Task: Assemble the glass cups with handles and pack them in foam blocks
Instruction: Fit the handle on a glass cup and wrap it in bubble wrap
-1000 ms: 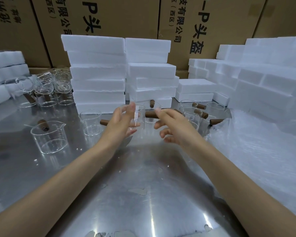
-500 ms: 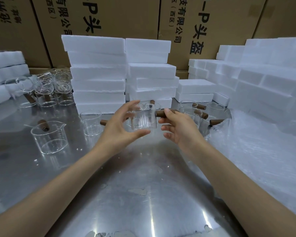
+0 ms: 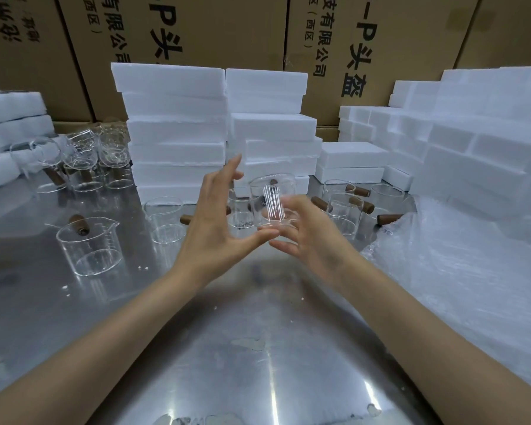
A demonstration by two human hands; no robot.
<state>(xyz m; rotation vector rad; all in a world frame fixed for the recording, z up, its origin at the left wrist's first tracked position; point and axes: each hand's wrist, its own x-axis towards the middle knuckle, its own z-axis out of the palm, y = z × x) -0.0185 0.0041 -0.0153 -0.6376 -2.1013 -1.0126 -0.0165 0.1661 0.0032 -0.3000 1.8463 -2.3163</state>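
A clear glass cup (image 3: 272,200) is held upright above the steel table (image 3: 227,348), in the middle of the view. My right hand (image 3: 310,237) grips it from the right and below, fingers curled around its base. My left hand (image 3: 212,222) is beside the cup on the left with fingers spread and off the glass; only the thumb tip touches under the base. A small brown bit shows behind the cup's rim; I cannot tell if it is this cup's handle. Stacks of white foam blocks (image 3: 175,130) stand behind.
Several glass cups with brown wooden handles (image 3: 347,210) stand behind my hands; a beaker-shaped one (image 3: 89,246) is at left and more are stacked far left (image 3: 80,161). Foam blocks (image 3: 472,148) and a plastic sheet (image 3: 457,286) fill the right. Cardboard boxes (image 3: 196,32) line the back.
The cup went from standing on the table to being held between both hands. My left fingers have since opened off it, and my right hand moved from the handle to the cup's base.
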